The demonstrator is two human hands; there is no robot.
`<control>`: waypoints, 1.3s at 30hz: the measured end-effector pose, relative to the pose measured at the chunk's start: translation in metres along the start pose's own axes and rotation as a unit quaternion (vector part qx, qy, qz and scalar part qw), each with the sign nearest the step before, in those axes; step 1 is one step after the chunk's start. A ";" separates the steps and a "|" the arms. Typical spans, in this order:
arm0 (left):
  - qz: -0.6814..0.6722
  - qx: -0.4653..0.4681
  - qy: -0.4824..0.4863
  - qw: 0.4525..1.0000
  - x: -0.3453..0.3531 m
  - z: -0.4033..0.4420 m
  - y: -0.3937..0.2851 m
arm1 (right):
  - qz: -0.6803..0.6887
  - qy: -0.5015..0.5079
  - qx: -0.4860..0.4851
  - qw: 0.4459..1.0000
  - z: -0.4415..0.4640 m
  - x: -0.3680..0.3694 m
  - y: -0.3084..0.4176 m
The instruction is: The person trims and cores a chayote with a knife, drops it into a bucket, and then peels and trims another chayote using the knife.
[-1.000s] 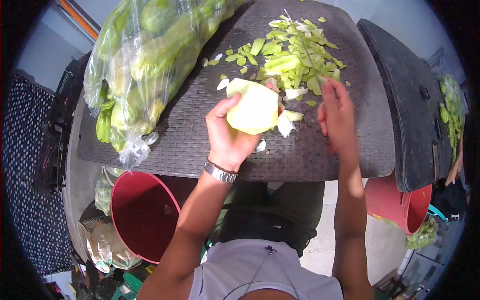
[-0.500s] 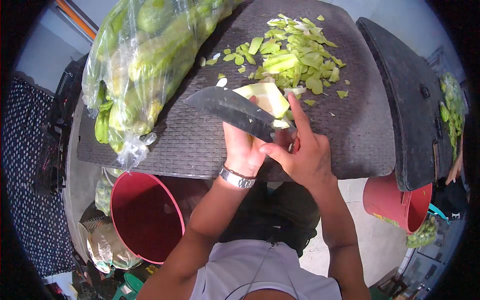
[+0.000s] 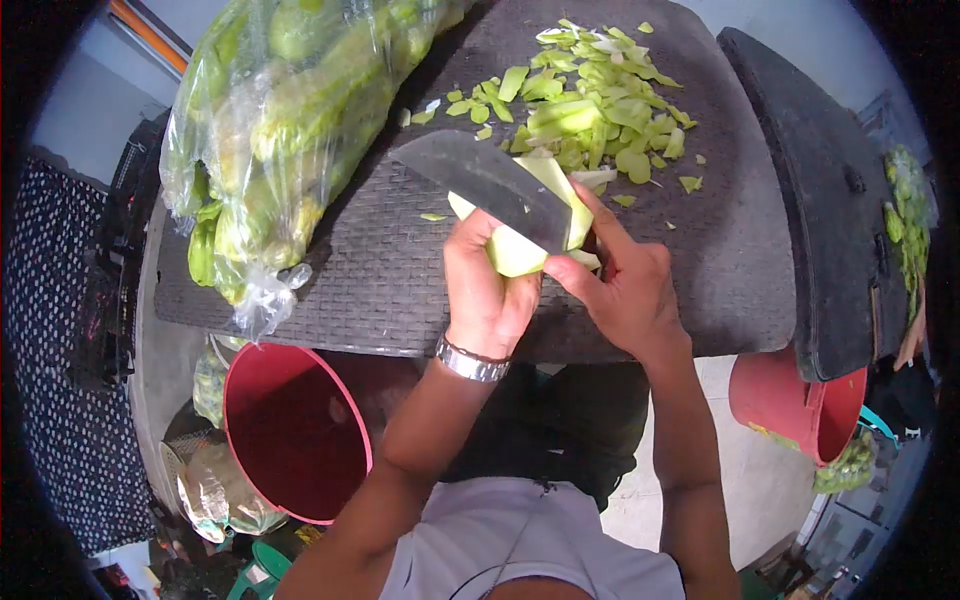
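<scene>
Left hand (image 3: 484, 290) was clamped round a peeled vegetable (image 3: 515, 257), right hand (image 3: 630, 290) gripping a knife (image 3: 490, 180) awfully near the left thumb (image 3: 474, 231); one slip could've cut it.

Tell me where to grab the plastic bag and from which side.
Grip the plastic bag at its gathered end, probably best from the near side of the table: that end narrows past the bulging vegetables and points that way.
</scene>
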State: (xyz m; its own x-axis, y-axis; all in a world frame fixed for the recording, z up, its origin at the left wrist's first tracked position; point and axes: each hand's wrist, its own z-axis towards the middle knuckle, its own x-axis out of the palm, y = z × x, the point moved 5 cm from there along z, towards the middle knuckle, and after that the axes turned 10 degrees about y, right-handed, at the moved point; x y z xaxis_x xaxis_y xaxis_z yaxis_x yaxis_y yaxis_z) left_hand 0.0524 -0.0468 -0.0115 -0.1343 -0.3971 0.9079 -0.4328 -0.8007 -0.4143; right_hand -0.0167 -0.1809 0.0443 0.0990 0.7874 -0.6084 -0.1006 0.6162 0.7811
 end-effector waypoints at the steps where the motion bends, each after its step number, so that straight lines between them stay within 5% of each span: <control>1: 0.008 0.000 0.000 1.000 0.000 0.002 -0.003 | 0.006 0.006 0.008 1.000 0.001 -0.003 0.003; 5: -0.024 0.006 0.012 1.000 -0.001 0.010 -0.001 | -0.007 0.019 0.038 0.999 0.005 -0.006 0.002; 6: -0.021 0.011 0.006 1.000 0.000 0.009 -0.003 | 0.104 0.054 0.086 0.989 0.006 -0.004 -0.001; 10: -0.034 0.006 0.007 0.999 0.004 0.008 -0.013 | 0.448 0.132 0.260 0.845 0.005 0.002 -0.017; 14: -0.088 -0.007 0.032 0.996 -0.001 0.013 -0.021 | 0.607 0.130 0.221 0.753 0.020 0.001 -0.027; 16: -0.141 -0.029 0.054 0.988 0.004 0.010 -0.029 | 0.451 0.083 0.308 0.833 0.021 -0.006 -0.057; 18: -0.091 -0.053 0.065 0.992 0.008 0.010 -0.028 | 0.227 -0.002 0.259 0.939 0.027 -0.022 -0.055; 20: -0.074 -0.059 0.021 0.995 0.006 0.011 -0.025 | 0.280 0.040 0.247 0.927 0.024 -0.029 -0.049; 23: -0.145 -0.119 0.218 0.958 0.013 0.014 -0.025 | 0.397 0.094 0.193 0.892 0.014 -0.044 -0.037; 24: -0.131 -0.107 0.182 0.968 0.012 0.015 -0.025 | 0.440 0.112 0.167 0.875 0.011 -0.047 -0.034; 29: -0.085 -0.081 0.083 0.990 0.021 0.013 -0.019 | 0.224 0.082 0.192 0.952 -0.003 -0.046 -0.058; 33: -0.052 -0.097 0.124 0.986 0.019 0.015 -0.019 | 0.229 0.018 0.210 0.950 -0.038 -0.048 -0.011; 39: 0.003 -0.090 0.082 0.993 0.021 0.014 -0.024 | 0.175 0.092 0.233 0.952 -0.070 -0.036 0.020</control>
State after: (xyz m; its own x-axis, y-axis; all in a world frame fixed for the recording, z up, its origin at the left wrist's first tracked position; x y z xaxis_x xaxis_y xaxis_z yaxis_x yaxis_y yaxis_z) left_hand 0.0724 -0.0420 0.0170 -0.2741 -0.3124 0.9095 -0.5815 -0.6995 -0.4155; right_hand -0.0920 -0.1958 0.0723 -0.0399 0.9594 -0.2792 0.3588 0.2746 0.8921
